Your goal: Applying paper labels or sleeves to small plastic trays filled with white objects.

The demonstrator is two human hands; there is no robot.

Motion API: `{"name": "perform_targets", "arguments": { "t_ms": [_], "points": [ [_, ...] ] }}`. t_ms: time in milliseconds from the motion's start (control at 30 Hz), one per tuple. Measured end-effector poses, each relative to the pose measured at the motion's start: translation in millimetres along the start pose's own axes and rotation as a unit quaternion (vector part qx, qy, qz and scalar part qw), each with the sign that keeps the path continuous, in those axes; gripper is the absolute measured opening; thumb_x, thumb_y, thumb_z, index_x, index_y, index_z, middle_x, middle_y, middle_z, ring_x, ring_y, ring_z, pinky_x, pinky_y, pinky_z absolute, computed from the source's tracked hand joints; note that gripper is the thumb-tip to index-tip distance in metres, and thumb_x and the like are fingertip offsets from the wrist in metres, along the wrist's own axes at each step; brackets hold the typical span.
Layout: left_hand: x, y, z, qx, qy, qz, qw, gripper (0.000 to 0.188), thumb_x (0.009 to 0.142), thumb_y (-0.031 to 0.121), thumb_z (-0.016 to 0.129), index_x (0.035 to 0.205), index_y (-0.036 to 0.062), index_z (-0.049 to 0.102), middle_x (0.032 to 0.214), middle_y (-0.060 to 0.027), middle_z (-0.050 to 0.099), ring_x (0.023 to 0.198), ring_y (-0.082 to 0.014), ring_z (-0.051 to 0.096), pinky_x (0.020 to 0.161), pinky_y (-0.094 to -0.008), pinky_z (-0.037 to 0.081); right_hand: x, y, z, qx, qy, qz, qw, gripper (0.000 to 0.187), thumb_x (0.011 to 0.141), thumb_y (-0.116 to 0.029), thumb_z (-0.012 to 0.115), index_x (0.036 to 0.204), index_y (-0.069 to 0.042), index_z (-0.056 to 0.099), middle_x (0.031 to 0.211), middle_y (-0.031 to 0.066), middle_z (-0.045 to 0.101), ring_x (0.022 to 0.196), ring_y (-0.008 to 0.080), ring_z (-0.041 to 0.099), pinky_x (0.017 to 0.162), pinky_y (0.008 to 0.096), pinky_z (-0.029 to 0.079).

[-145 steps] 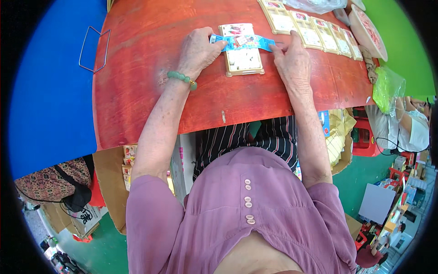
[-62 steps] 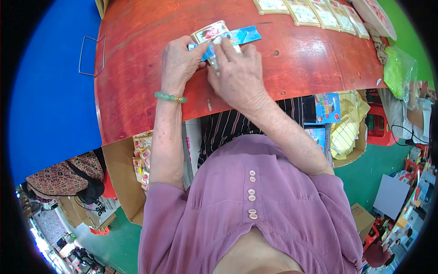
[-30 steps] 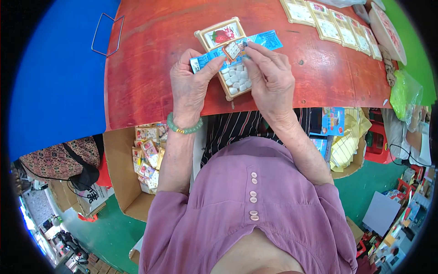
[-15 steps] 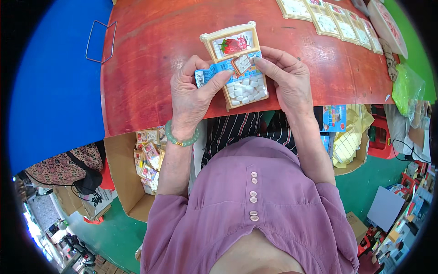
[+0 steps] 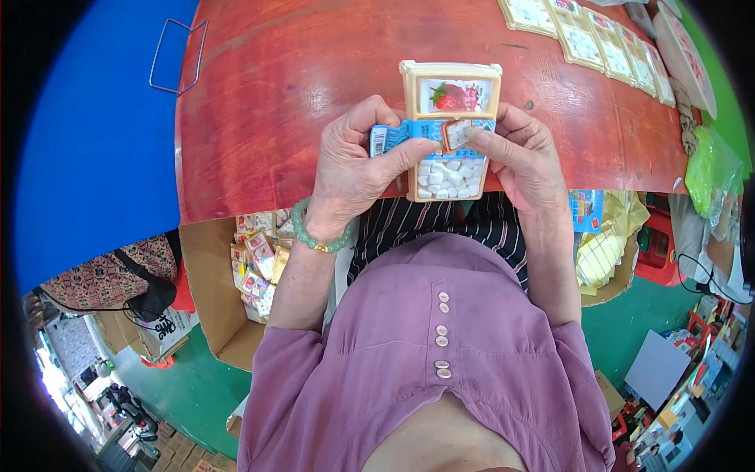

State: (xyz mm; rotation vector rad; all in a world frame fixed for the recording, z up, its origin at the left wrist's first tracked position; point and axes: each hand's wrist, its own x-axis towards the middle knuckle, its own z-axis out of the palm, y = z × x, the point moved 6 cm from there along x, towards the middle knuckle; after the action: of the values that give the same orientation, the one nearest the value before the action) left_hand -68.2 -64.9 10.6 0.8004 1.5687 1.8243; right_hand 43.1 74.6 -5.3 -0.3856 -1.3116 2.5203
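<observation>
Between my hands is a cream plastic tray pack, upright over the table's near edge. Its upper compartment shows a strawberry-printed sachet; the lower one holds small white pieces. A blue printed paper band lies across its middle, one end with a barcode sticking out past the left side. My left hand is closed on the pack's left side, thumb pressing the band. My right hand grips the right edge, its thumb over the band's toast-shaped picture. The fingers behind the pack are hidden.
A row of similar packs lies at the far right of the red table. Below the left edge, a cardboard box contains more packs. Yellow sheets fill another box at right. A green plastic bag hangs at the right edge.
Both hands and the pack have shifted right and slightly down in the picture. The tilted pack now stands straighter. My grip on both sides looks much the same.
</observation>
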Motion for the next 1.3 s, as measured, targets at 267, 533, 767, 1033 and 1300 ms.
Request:
{"name": "perform_targets", "arguments": {
  "t_ms": [267,533,767,1033,1300],
  "points": [
    [3.6,7.4,3.5,-0.026,0.012,0.017,0.999,0.022,0.077,0.006,0.078,0.077,0.0070,0.056,0.081,0.0017,0.061,0.075,-0.0028,0.054,0.066,-0.0202,0.047,-6.0,0.6,2.2,-0.019,-0.002,-0.034,0.999,0.038,0.088,-0.002,0.060,0.124,0.003,0.051,0.116,0.0149,0.062,0.104,0.0197,0.062,0.090,0.0353,0.051],
    [0.3,-4.0,-4.0,-0.097,-0.079,-0.047,0.991,0.015,0.083,0.008,0.072,0.094,0.0026,0.063,0.088,-0.0020,0.065,0.083,-0.0072,0.060,0.075,-0.0228,0.051,-10.1,3.0,5.4,0.022,-0.040,-0.012,0.999,0.041,0.088,-0.005,0.061,0.126,0.002,0.049,0.117,0.0150,0.061,0.106,0.0206,0.061,0.092,0.0361,0.050],
    [-3.3,-4.3,14.3,-0.163,-0.160,-0.135,0.964,0.013,0.085,0.006,0.068,0.095,0.0002,0.063,0.087,-0.0028,0.065,0.081,-0.0085,0.063,0.073,-0.0227,0.054,-17.2,4.9,2.3,0.025,-0.063,-0.018,0.998,0.044,0.079,-0.002,0.071,0.119,0.002,0.054,0.111,0.0147,0.065,0.098,0.0207,0.065,0.087,0.0352,0.052],
    [-4.1,2.3,22.5,-0.097,-0.149,-0.130,0.975,0.023,0.085,0.001,0.066,0.108,-0.0013,0.064,0.087,-0.0057,0.069,0.080,-0.0099,0.065,0.075,-0.0239,0.055,-26.5,4.4,-7.7,0.070,-0.090,-0.027,0.993,0.039,0.079,0.000,0.069,0.116,0.003,0.056,0.109,0.0171,0.065,0.099,0.0247,0.065,0.088,0.0400,0.052],
    [-3.5,15.5,14.8,0.025,-0.011,0.022,0.999,0.063,0.081,-0.005,0.067,0.137,-0.0003,0.039,0.102,-0.0120,0.066,0.088,-0.0159,0.064,0.078,-0.0254,0.052,-25.6,-16.7,-0.8,0.000,-0.058,-0.157,0.986,0.036,0.086,0.005,0.059,0.120,0.005,0.050,0.117,0.0184,0.060,0.103,0.0257,0.062,0.092,0.0397,0.050]
  ]
}}
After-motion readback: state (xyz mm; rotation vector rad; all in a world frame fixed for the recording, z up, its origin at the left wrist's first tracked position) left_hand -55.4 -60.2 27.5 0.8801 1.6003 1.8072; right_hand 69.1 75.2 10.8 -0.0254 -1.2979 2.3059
